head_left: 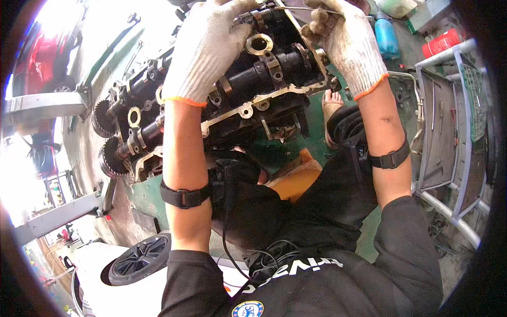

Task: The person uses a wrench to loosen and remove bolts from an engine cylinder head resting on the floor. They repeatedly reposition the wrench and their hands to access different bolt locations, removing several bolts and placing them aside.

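A dark, oily engine cylinder head with camshafts lies across the upper middle, its pale machined rim facing me. My left hand, in a white knitted glove with an orange cuff, is over its upper part. The thumb and fingers are apart, and the fingertips reach the top edge of the picture. Beyond the right end of the cylinder head is my right hand, gloved the same way. Its fingers are curled around a thin metal rod, which runs leftward toward the top corner of the cylinder head.
Two toothed cam gears stick out at the left end. A blue bottle and a red container stand at the far right, above a grey metal rack. An orange-yellow seat shows between my legs. A wheel is lower left.
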{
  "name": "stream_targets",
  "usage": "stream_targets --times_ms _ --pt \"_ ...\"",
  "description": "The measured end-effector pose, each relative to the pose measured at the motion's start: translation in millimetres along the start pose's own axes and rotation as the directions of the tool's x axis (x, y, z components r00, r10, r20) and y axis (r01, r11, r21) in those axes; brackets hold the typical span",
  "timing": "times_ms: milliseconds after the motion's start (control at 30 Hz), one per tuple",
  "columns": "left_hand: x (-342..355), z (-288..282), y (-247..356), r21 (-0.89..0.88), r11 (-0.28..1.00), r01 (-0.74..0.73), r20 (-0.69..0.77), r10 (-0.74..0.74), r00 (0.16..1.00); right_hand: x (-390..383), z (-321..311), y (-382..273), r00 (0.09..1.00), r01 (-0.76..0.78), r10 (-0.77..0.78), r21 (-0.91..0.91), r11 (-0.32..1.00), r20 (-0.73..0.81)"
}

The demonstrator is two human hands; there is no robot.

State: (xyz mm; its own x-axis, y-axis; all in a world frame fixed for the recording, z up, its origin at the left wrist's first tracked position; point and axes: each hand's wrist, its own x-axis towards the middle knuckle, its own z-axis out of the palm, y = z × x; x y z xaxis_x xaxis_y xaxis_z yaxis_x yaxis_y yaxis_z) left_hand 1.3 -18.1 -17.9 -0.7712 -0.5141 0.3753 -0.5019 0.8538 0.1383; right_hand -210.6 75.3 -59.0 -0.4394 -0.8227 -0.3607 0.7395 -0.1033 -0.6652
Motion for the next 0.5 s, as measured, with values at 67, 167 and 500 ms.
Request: stream_targets --times_ms 67,167,500 --pt "-2.2 -2.9 1.6 -0.032 0.999 -0.003 0.085 0.006 0.996 -0.2 -0.2 0.0 1.0 0.014 -0.014 0.002 1.0 0.001" --pt "-0.6 -5.9 1.5 -0.049 0.998 -0.046 0.061 0.049 0.997 -1.4 -0.9 -0.2 0.999 0.019 -0.02 0.018 1.0 0.029" --pt "5.2 -2.8 2.9 -0.072 0.971 0.227 0.067 -0.222 0.973 -3.2 4.6 -2.6 1.0 0.004 -0.005 -0.047 0.999 -0.019"
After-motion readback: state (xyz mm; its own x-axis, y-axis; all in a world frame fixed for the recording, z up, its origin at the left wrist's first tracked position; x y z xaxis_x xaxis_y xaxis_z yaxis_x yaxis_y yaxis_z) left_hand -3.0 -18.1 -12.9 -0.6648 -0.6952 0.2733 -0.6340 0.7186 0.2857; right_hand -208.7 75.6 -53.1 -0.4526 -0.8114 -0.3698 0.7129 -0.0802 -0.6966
